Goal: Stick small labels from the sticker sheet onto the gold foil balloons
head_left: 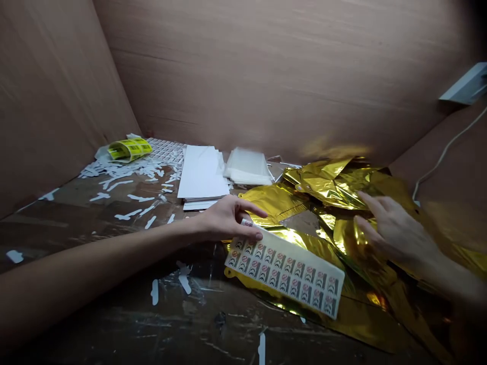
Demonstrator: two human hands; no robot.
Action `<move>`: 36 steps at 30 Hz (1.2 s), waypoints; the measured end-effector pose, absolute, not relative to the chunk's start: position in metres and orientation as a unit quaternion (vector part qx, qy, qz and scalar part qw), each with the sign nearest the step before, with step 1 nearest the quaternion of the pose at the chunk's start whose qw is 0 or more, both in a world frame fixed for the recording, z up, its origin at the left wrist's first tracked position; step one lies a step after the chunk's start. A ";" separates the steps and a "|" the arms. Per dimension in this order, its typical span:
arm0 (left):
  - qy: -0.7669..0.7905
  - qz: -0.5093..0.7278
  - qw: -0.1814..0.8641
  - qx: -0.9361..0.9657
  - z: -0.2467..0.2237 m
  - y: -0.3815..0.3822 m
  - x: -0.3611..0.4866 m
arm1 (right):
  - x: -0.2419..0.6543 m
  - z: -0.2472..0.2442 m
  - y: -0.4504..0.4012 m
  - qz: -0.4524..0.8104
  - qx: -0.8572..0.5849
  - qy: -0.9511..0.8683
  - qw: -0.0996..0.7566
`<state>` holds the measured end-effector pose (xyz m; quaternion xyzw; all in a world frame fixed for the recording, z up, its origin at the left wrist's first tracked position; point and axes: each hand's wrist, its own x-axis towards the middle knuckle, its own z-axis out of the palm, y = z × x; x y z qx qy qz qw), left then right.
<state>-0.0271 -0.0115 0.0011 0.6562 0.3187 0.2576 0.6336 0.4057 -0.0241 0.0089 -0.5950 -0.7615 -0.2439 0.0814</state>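
My left hand [228, 220] pinches the upper left corner of a sticker sheet [289, 271] between thumb and fingers. Rows of small labels with CE marks and red circles cover the sheet, which slants down to the right. Beneath it lies gold foil [361, 319], flat and shiny, spread over the table. To the right, my right hand [395, 228] is over a crumpled heap of gold foil [335, 182], blurred by motion. Its thumb and fingers are apart, and nothing shows between them.
White cards [203, 172] are stacked near the back wall, beside a pile of clear plastic sleeves [249, 167]. Yellow labels [131, 148] curl at the back left. White paper scraps [140, 197] litter the table's left side. A white cable [441, 152] runs down the right wall.
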 end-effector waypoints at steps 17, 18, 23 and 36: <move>0.384 0.383 0.515 0.664 -0.009 -0.027 -0.013 | 0.525 -0.023 0.005 -0.223 -0.475 -0.852 0.002; 0.388 0.384 0.509 0.665 -0.010 -0.028 -0.013 | 0.517 -0.018 0.006 -0.246 -0.455 -0.856 0.018; 0.402 0.383 0.490 0.671 -0.011 -0.030 -0.012 | 0.446 0.010 -0.006 -0.316 -0.432 -0.841 0.080; 0.398 0.387 0.499 0.666 -0.014 -0.036 -0.008 | 0.209 0.014 -0.046 0.098 -0.327 -0.902 0.266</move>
